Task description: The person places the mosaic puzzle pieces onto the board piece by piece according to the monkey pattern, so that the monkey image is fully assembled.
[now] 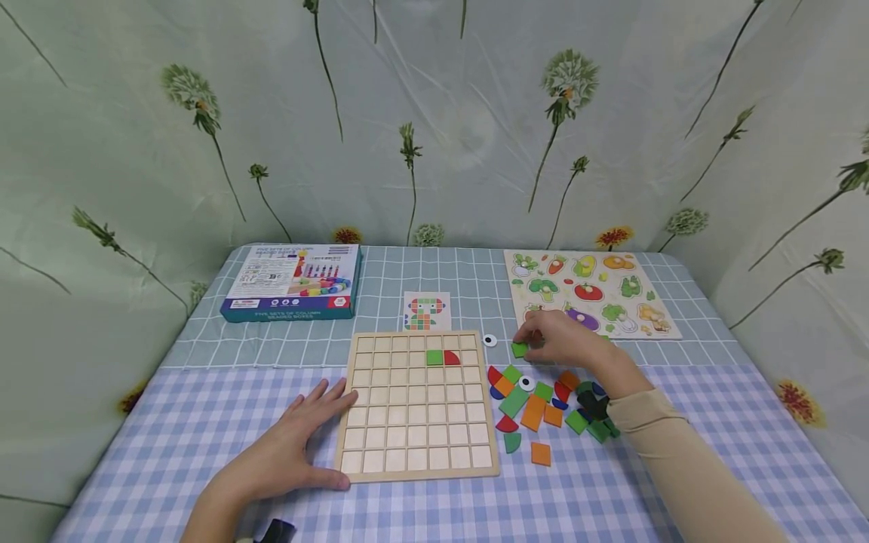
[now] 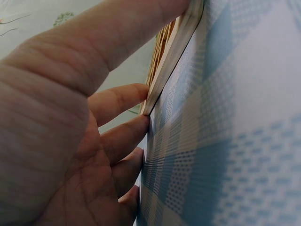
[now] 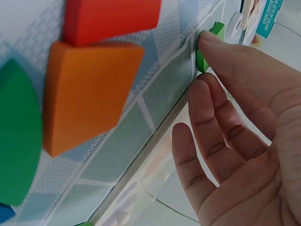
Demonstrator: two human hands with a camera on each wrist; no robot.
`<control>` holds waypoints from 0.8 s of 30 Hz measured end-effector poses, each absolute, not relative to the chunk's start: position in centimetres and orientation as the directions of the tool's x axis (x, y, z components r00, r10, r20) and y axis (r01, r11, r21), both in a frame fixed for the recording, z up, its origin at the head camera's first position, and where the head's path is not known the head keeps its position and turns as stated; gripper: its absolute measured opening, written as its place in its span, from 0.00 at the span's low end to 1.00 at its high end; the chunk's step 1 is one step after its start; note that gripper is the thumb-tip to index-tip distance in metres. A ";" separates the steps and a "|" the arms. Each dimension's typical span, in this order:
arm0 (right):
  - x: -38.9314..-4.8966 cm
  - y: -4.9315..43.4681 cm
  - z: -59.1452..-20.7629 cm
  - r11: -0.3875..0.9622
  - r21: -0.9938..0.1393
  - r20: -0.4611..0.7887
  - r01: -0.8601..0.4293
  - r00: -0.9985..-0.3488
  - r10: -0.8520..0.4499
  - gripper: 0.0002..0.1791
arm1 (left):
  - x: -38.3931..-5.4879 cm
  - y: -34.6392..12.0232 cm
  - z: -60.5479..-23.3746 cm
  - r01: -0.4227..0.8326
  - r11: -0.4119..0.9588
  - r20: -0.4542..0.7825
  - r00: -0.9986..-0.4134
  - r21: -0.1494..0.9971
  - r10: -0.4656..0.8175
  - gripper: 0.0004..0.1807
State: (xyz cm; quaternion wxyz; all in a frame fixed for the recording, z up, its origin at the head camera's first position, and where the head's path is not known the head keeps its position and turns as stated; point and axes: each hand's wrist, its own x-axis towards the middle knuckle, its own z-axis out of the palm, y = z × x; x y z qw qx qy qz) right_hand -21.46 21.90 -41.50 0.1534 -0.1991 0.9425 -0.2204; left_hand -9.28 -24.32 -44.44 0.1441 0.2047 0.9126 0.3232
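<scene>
Your right hand [image 1: 560, 339] pinches a green piece [image 1: 519, 349] between thumb and forefinger, the other fingers loosely bent. The piece is to the right of the wooden grid board [image 1: 419, 416], just beyond the scattered pieces; you cannot tell from here whether it is clear of the table [image 1: 204, 422]. Your left hand [image 1: 292, 445] is spread, its fingertips and thumb touching the board's left edge.

Expect the green piece to be light, stiff and hard to damage, though its smooth faces may slip. Take it by opposite side edges, which leaves its flat underside free. The board should be rigid and fairly light, apt to slide on cloth, so its outer rim is the place to steady it.

The board looks like pale, bare wood, with thin raised strips dividing it into square cells; a green square [image 1: 434, 357] and a red quarter-circle [image 1: 451, 357] sit side by side in two of them. The loose orange rectangle [image 1: 532, 412] and orange square [image 1: 541, 453] are flat and crisp-cornered, while the eye disc [image 1: 489, 341] is round and white with a dark centre.
</scene>
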 end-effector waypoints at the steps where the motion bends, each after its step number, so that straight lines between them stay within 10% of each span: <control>1: -21.5 21.9 -41.5 0.824 -0.477 -0.203 -0.307 -0.874 -0.443 0.13 | -9.3 -24.3 -44.4 0.279 0.708 -0.132 -0.875 0.649 0.466 0.65; 24: -21.5 21.3 -40.8 0.833 -0.435 -0.178 -0.343 -0.874 -0.452 0.13 | -9.3 -24.2 -44.3 0.261 0.723 -0.153 -0.879 0.640 0.452 0.64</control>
